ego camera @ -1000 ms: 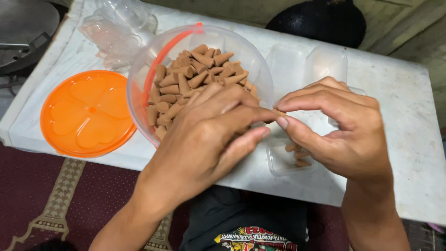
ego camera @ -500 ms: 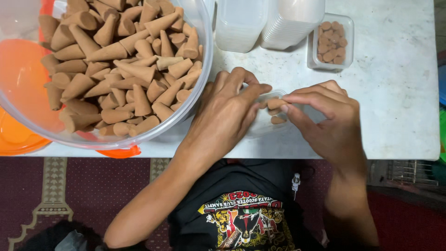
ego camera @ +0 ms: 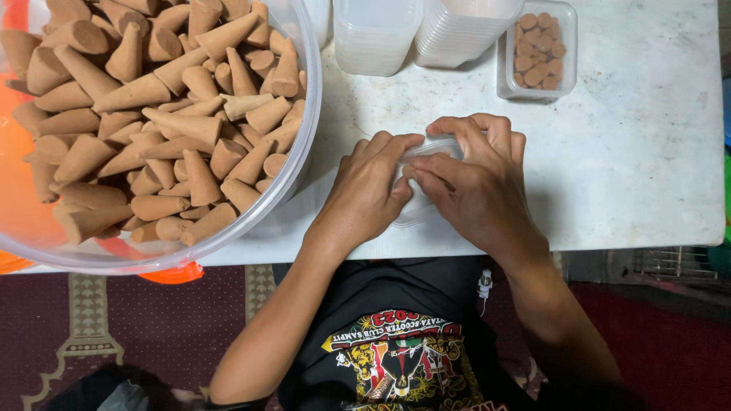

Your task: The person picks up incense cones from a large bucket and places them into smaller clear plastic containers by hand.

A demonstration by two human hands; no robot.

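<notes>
While both hands met over it at the near edge of the white table (ego camera: 647,152), the small clear container (ego camera: 417,207) lay almost hidden beneath them. The left hand (ego camera: 365,190) curled its fingers onto the container's left side, and the right hand (ego camera: 476,183) lay cupped over the top, both closed on the thin plastic. Whether a lid was under the palms could not be told. To do this well, the person would have needed even, gentle pressure from both sides, so the flimsy walls did not buckle and the cones inside stayed standing. Just to the left, the big clear bowl (ego camera: 304,144) held a heap of brown cones (ego camera: 152,114). Farther back stood two stacks of empty clear containers (ego camera: 377,34) and a filled small container (ego camera: 537,53) of cones.

Half a second earlier the right fingertips had been pinching a cone over the open container, its contents in view; now the cone was gone from the fingers and both hands covered the container.
</notes>
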